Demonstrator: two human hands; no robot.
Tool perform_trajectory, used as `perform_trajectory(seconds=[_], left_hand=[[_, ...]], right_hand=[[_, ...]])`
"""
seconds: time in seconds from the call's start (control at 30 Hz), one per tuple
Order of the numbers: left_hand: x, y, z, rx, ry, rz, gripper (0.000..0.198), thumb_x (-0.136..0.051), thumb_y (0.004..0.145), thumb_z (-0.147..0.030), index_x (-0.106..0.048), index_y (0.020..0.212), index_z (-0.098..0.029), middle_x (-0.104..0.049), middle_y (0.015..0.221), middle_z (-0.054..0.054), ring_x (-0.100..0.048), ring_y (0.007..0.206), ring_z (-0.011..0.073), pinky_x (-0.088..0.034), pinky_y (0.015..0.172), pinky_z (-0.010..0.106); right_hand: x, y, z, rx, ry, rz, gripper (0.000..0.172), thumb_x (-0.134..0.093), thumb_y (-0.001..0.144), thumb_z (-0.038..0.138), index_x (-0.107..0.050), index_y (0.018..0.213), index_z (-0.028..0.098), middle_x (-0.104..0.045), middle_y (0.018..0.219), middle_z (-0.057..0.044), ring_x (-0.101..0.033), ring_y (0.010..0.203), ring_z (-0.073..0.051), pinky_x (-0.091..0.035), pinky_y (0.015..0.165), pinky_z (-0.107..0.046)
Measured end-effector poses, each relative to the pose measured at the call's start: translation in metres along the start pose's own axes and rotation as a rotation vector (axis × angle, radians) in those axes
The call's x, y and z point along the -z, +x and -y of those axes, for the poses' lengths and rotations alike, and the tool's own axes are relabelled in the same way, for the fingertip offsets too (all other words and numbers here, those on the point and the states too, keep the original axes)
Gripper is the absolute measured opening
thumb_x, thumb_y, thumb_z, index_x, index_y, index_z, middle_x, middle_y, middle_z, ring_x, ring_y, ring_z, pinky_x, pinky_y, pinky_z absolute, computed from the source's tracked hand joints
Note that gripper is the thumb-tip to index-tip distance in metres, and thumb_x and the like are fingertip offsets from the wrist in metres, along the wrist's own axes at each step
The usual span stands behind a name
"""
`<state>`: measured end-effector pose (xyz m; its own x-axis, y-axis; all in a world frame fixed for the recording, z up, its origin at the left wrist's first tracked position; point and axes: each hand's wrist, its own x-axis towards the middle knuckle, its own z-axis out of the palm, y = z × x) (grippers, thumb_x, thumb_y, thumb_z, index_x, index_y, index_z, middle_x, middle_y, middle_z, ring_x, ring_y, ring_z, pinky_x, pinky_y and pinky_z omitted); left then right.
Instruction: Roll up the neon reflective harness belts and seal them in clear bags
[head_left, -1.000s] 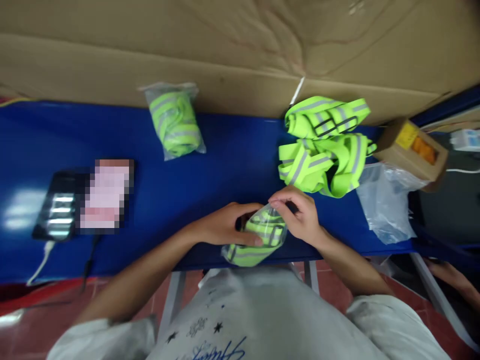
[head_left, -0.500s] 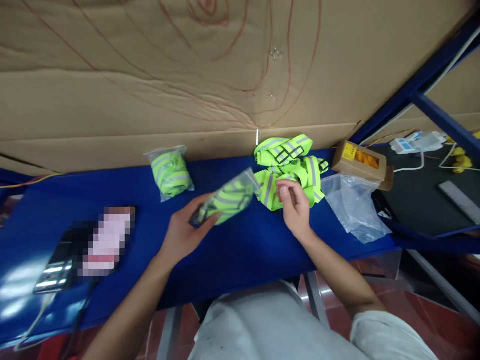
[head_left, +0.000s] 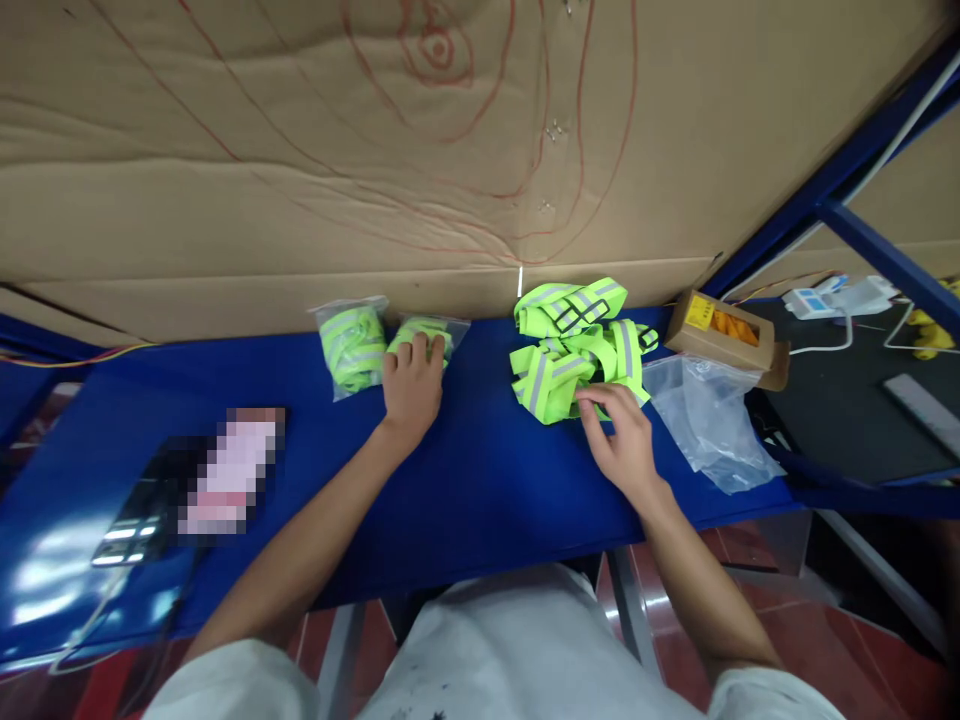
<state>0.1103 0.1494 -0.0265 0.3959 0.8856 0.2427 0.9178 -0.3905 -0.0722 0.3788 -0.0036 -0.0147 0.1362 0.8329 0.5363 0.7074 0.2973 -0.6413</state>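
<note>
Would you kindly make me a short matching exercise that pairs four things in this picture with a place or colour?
1. left hand
2. right hand
3. small box
4. tabletop

A. blue
B. at the loose straps
C. brown, with orange showing inside
D. over a bagged bundle

Pairs: 1-D, 2-B, 3-C, 4-A

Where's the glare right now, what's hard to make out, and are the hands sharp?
Head view: glare whitens the left end of the blue table; bright reflections streak the black device. Same view: coarse pixel blocks mask the pink screen. Same view: the left hand and right hand look fairly sharp.
</note>
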Motion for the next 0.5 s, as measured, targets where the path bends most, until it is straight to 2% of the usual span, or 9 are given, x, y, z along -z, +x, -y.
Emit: perform_trajectory(seconds=[0.07, 0.13, 0.2, 0.27, 0.3, 0.33, 0.37, 0.43, 0.5], left_hand=[[0.000, -0.001, -0.002, 0.005, -0.023, 0.017, 0.052, -0.047, 0.102, -0.030, -0.053, 0.150, -0.011, -0.059, 0.140, 0.027, -0.058, 0.120, 0.0433, -0.047, 0.096, 0.052], [0.008, -0.006, -0.004, -0.009, -0.078, 0.032, 0.064, -0.056, 0.101, -0.049, -0.050, 0.153, -0.012, -0.056, 0.144, 0.026, -0.057, 0.125, 0.0444, -0.048, 0.101, 0.052], [0.019, -0.017, -0.008, -0.047, -0.163, 0.031, 0.067, -0.057, 0.102, -0.054, -0.048, 0.155, -0.015, -0.053, 0.151, 0.024, -0.054, 0.133, 0.0445, -0.047, 0.107, 0.054], [0.028, -0.032, -0.014, -0.099, -0.294, 0.018, 0.057, -0.053, 0.106, -0.047, -0.048, 0.155, -0.018, -0.052, 0.155, 0.021, -0.052, 0.140, 0.0414, -0.045, 0.113, 0.056], [0.031, -0.040, -0.016, -0.122, -0.385, 0.019, 0.053, -0.051, 0.107, -0.044, -0.049, 0.154, -0.019, -0.053, 0.155, 0.019, -0.053, 0.141, 0.0385, -0.045, 0.116, 0.055], [0.032, -0.046, -0.017, -0.137, -0.494, 0.037, 0.050, -0.050, 0.108, -0.042, -0.049, 0.153, -0.021, -0.054, 0.154, 0.017, -0.055, 0.140, 0.0350, -0.047, 0.117, 0.053], [0.032, -0.052, -0.018, -0.142, -0.615, 0.070, 0.049, -0.050, 0.108, -0.043, -0.049, 0.153, -0.023, -0.055, 0.152, 0.016, -0.058, 0.137, 0.0316, -0.050, 0.115, 0.049], [0.028, -0.059, -0.015, -0.105, -0.884, 0.173, 0.051, -0.053, 0.107, -0.047, -0.048, 0.152, -0.024, -0.057, 0.148, 0.015, -0.065, 0.125, 0.0261, -0.058, 0.104, 0.043], [0.019, -0.060, -0.009, -0.021, -1.176, 0.314, 0.059, -0.058, 0.103, -0.054, -0.046, 0.152, -0.023, -0.058, 0.145, 0.015, -0.070, 0.112, 0.0231, -0.063, 0.090, 0.038]], right_hand=[[0.009, -0.002, -0.007, 0.030, -0.057, 0.057, 0.016, -0.058, 0.104, 0.030, -0.072, 0.110, 0.024, -0.076, 0.108, -0.009, -0.070, 0.104, -0.026, -0.053, 0.096, -0.046], [0.012, -0.001, -0.013, 0.065, -0.119, 0.130, 0.021, -0.061, 0.104, 0.034, -0.071, 0.120, 0.024, -0.076, 0.116, -0.010, -0.069, 0.111, -0.028, -0.051, 0.100, -0.048], [0.008, 0.005, -0.016, 0.124, -0.248, 0.237, 0.045, -0.067, 0.101, 0.044, -0.063, 0.140, 0.022, -0.067, 0.140, -0.016, -0.063, 0.131, -0.034, -0.047, 0.109, -0.054], [-0.002, 0.012, -0.018, 0.186, -0.435, 0.353, 0.077, -0.072, 0.095, 0.053, -0.045, 0.159, 0.020, -0.045, 0.164, -0.023, -0.045, 0.150, -0.042, -0.036, 0.119, -0.063], [-0.008, 0.016, -0.018, 0.208, -0.516, 0.404, 0.086, -0.074, 0.094, 0.054, -0.038, 0.164, 0.019, -0.035, 0.170, -0.025, -0.038, 0.155, -0.044, -0.031, 0.122, -0.066], [-0.014, 0.019, -0.017, 0.221, -0.572, 0.447, 0.089, -0.074, 0.094, 0.052, -0.034, 0.167, 0.019, -0.032, 0.171, -0.025, -0.036, 0.155, -0.046, -0.030, 0.122, -0.068], [-0.020, 0.021, -0.015, 0.232, -0.607, 0.485, 0.086, -0.072, 0.096, 0.048, -0.034, 0.167, 0.019, -0.035, 0.169, -0.025, -0.040, 0.153, -0.046, -0.033, 0.120, -0.067], [-0.031, 0.020, -0.007, 0.286, -0.631, 0.548, 0.070, -0.065, 0.102, 0.036, -0.039, 0.165, 0.019, -0.052, 0.159, -0.022, -0.053, 0.140, -0.041, -0.043, 0.112, -0.061], [-0.042, 0.014, 0.005, 0.411, -0.621, 0.583, 0.057, -0.055, 0.105, 0.023, -0.046, 0.161, 0.023, -0.064, 0.148, -0.016, -0.061, 0.129, -0.035, -0.048, 0.107, -0.054]])
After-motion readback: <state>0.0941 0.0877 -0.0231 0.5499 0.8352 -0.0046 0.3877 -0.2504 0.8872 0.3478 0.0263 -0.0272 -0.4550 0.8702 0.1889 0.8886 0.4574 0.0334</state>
